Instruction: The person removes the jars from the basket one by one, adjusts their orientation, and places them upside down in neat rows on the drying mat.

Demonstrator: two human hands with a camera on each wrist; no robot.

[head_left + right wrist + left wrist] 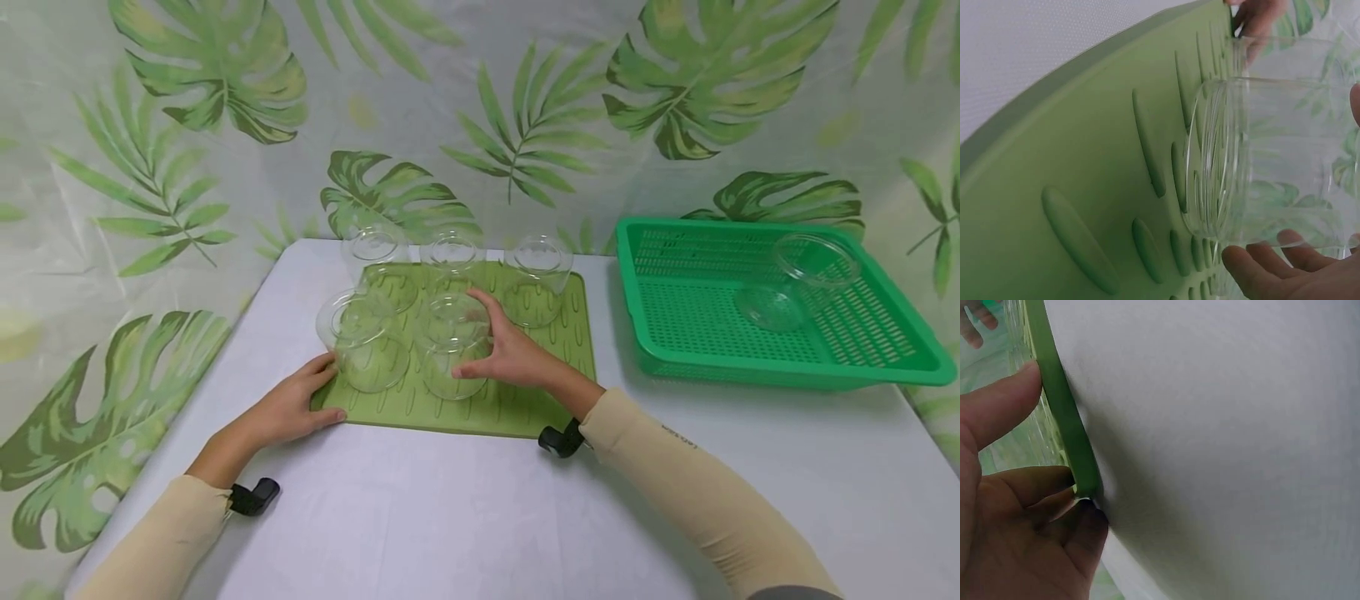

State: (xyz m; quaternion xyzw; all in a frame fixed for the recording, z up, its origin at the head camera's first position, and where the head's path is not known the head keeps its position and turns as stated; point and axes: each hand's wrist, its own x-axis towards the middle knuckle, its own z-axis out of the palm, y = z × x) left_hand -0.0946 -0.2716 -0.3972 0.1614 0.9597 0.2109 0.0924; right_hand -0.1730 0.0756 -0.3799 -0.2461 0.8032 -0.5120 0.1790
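Observation:
My right hand (513, 354) reaches round the front middle clear jar (1285, 162) from its right side, thumb at the near side and fingers at the far side. That jar stands on a green drying mat (517, 412), its ringed end against the ridged surface. At the mat's front left corner, my left hand (292, 404) grips the edge, with the thumb (1019, 394) along the front and the fingers bent round the corner. Close to the left hand's fingers stands another clear jar (367, 358). Three more clear jars stand along the back of the mat, including the back right jar (536, 283).
To the right of the mat is a green slotted basket (648, 367), with one clear jar (772, 304) inside at its right. A white cloth (480, 517) covers the table. Behind it hangs a leaf-patterned curtain (465, 108).

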